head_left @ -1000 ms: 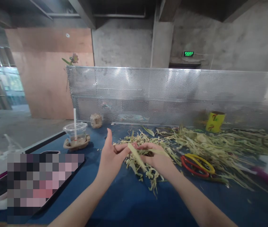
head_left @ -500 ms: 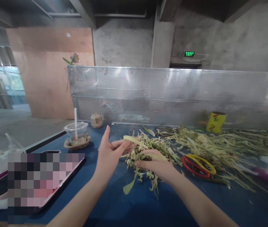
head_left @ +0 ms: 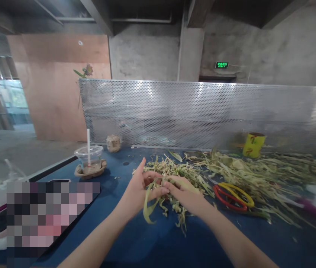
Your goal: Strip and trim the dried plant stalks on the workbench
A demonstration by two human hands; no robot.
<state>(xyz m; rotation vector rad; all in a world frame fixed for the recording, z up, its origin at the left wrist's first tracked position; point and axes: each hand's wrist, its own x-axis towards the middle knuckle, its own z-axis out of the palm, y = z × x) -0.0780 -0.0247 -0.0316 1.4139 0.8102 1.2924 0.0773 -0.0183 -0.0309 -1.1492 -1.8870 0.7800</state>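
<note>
My left hand point(head_left: 142, 188) meets my right hand point(head_left: 186, 189) over a loose heap of pale green plant trimmings point(head_left: 174, 165). One finger of the left hand sticks up while its others close on a long pale leaf point(head_left: 148, 210), whose end curls down in front of the heap. The fingertips of my right hand are pressed together at the leaf's upper part, close to the left fingertips. Exactly where each hand grips it is partly hidden. Small stems and shreds hang below the right hand.
Scissors with red and yellow handles point(head_left: 232, 197) lie right of my hands, beside more strewn leaves point(head_left: 247, 171). A yellow roll point(head_left: 254, 145) stands behind them. Left are a plastic cup with a straw point(head_left: 88, 154) and a blurred-out tablet-like device point(head_left: 53, 219). A perforated metal panel point(head_left: 158, 111) closes the back.
My left hand has moved right and slightly down, from beside the heap to the right hand's fingertips. The leaf strip lying across the heap top is no longer seen there; the hanging leaf has shifted and curled.
</note>
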